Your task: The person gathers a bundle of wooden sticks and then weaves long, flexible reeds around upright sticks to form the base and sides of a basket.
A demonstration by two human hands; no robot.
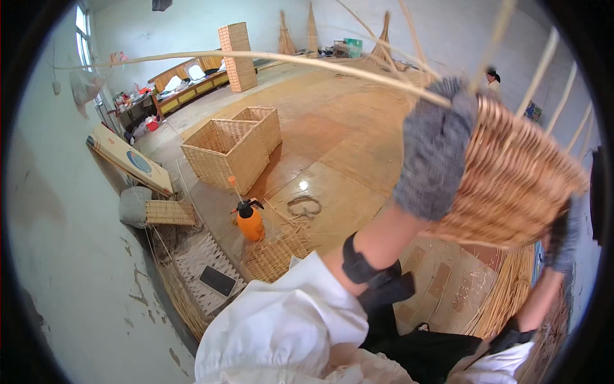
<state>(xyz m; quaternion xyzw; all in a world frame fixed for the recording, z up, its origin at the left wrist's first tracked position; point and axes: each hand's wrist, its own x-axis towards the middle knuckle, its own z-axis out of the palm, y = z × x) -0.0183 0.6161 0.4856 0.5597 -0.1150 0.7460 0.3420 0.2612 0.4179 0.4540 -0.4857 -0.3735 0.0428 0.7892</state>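
A half-woven wicker basket is raised, tilted, at the right, with upright bare stakes standing out of its upper edge. My left hand, in a grey knit glove, is closed at the basket's upper left edge around a long pale willow rod that stretches far to the left. Motion smears this glove a little. My right hand, also gloved, grips the basket's lower right side; its fingers are partly hidden and blurred.
Left of centre stand a two-compartment wicker basket and an orange spray bottle. A dark phone lies near the left wall. Loose willow rods lie at lower right. Farther back are a tall wicker column, a bench and another person.
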